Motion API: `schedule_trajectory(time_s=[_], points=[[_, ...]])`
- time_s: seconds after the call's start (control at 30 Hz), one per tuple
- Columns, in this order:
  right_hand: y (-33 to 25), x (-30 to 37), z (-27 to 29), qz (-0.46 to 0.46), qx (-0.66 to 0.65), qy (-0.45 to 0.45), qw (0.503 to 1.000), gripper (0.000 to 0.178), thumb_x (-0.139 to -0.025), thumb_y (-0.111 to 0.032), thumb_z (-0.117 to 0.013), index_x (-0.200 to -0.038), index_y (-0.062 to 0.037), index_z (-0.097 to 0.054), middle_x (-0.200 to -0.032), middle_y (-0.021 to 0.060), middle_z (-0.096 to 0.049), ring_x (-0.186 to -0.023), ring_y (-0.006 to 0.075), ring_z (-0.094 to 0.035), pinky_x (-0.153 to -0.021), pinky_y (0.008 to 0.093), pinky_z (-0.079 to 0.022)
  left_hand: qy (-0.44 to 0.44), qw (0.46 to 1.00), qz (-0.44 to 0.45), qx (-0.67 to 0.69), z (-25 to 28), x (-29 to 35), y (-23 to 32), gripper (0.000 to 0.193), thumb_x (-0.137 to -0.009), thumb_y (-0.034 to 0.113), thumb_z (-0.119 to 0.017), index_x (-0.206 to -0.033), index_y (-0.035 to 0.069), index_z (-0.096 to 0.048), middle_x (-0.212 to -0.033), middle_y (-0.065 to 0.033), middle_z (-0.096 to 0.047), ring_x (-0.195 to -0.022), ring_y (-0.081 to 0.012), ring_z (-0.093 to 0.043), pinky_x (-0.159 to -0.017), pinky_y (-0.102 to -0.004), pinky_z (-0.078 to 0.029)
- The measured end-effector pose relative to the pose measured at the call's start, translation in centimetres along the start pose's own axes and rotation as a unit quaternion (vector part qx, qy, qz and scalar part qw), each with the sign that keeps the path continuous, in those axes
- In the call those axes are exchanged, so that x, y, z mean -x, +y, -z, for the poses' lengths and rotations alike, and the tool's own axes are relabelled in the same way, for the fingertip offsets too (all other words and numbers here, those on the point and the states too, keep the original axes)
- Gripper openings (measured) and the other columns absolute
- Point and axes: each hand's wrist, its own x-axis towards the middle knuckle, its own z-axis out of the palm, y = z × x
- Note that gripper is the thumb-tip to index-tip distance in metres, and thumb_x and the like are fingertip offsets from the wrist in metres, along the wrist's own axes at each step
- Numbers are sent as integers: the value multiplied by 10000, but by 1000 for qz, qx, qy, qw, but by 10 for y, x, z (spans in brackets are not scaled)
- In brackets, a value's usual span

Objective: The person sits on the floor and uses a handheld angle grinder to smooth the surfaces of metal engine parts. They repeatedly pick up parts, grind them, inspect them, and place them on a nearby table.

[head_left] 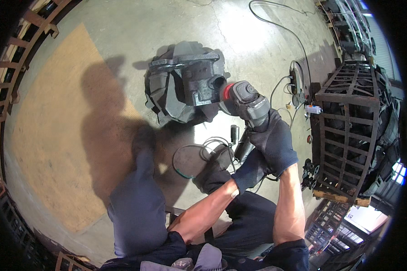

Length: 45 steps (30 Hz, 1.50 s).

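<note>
My two hands, in dark gloves, hold an angle grinder [253, 108] by its body. The right hand [276, 142] is wrapped round it just behind the gear head. Lower down, my left hand [253, 169] is closed round the rear part, its fingers partly hidden. The grinder's disc [226, 97], with a red centre, is at the lower right side of a large dark metal casting [185, 81], close to a round opening. I cannot tell whether disc and metal touch. The casting rests on the concrete floor in front of me.
A cable [181, 158] lies coiled between my feet. At right are a power strip [295, 83], a spray can [313, 109] and a metal crate [348, 126] of dark parts. A tan board [54, 149] covers floor at left, with racks [2, 86] beyond.
</note>
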Motion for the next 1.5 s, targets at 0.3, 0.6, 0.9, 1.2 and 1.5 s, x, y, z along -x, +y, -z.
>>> schedule_trajectory(time_s=[0.3, 0.6, 0.9, 1.2, 1.5], points=[[-13, -14, -14, 36, 58, -21, 997, 488, -702, -236, -755, -1123, -36, -613, -933, 213, -711, -895, 392, -696, -785, 427, -550, 0, 994, -69, -85, 23, -13, -2, 441, -994, 53, -526, -1405, -1, -377, -1393, -105, -497, -1238, -174, -503, -1062, -296, -421], [-14, -12, -6, 47, 34, -13, 998, 474, -699, -224, -753, -1110, -40, -606, -919, 216, -708, -885, 393, -695, -776, 433, -550, -10, 993, -68, -96, 18, -14, -1, 464, -997, 48, -518, -1425, -2, -347, -1412, -106, -474, -1262, -175, -484, -1076, -299, -411], [-22, -13, 3, 7, 78, -17, 997, 492, -700, -235, -750, -1127, -38, -604, -930, 213, -710, -881, 385, -698, -769, 423, -555, -23, 992, -76, -101, 15, -17, -2, 487, -1001, 42, -510, -1446, -4, -316, -1431, -106, -450, -1286, -176, -464, -1089, -303, -401], [-31, -18, 1, 16, 101, -30, 994, 505, -704, -240, -752, -1136, -28, -601, -927, 221, -709, -876, 380, -702, -770, 423, -556, -19, 991, -89, -100, 18, -12, 5, 511, -1005, 36, -503, -1466, -6, -286, -1451, -107, -427, -1309, -177, -445, -1102, -306, -390], [-30, -19, 2, 19, 106, -47, 993, 490, -707, -224, -741, -1134, -27, -599, -914, 217, -712, -866, 385, -704, -770, 428, -557, -22, 990, -99, -95, 19, -13, 0, 536, -1009, 30, -495, -1487, -7, -256, -1470, -108, -403, -1333, -178, -426, -1116, -310, -380]])
